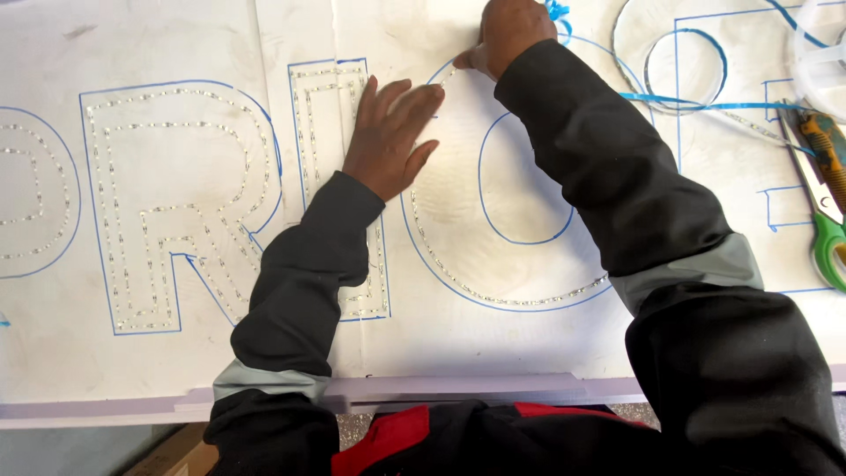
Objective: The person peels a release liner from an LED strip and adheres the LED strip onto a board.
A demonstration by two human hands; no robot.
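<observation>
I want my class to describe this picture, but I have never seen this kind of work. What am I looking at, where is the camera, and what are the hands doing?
The camera sits on the person's head, looking down at their own two hands in dark sleeves. On the table lies a white sheet with large blue-outlined letters, most filled with rows of thin silvery light strip. The left hand lies flat on the sheet; the right hand pinches the strip along the round letter's top edge. At the right lie green-handled scissors, a yellow utility knife and loose blue tape.

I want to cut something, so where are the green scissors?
In the head view, the green-handled scissors lie at the far right edge of the white board, right beside a yellow utility knife.
</observation>
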